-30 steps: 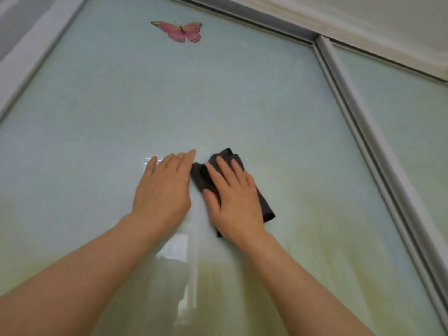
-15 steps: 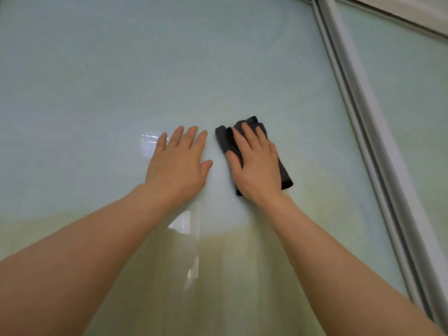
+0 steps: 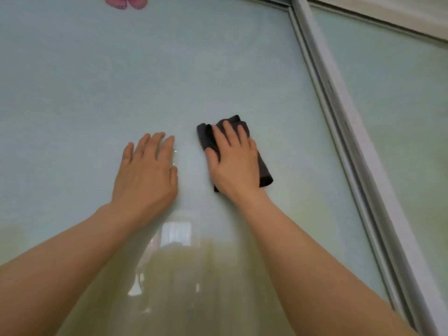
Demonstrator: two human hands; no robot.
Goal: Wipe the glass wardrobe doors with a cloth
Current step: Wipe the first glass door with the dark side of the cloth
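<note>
Item count: two hands, one cloth, two glass door panels, one frame rail between the panels, one butterfly decal.

The cloth (image 3: 264,174) is dark grey, folded into a compact pad. It lies flat against the left glass panel (image 3: 218,57), near the middle of the view and well left of the frame rail (image 3: 339,112). The right hand (image 3: 234,163) covers most of the cloth and presses it to the glass; its fingers (image 3: 226,132) are straight and slightly spread, not curled round the fabric. Cloth edges show above the fingertips and beside the wrist.

The left hand (image 3: 145,175) rests flat on the same panel, just beside the cloth but not touching it, fingers straight and relaxed, gripping nothing.

The glass is pale green and reflective; a bright window reflection appears between the forearms. The right glass panel (image 3: 400,93) lies beyond the rail. The pink butterfly decal (image 3: 123,1) is cut off by the top edge.
</note>
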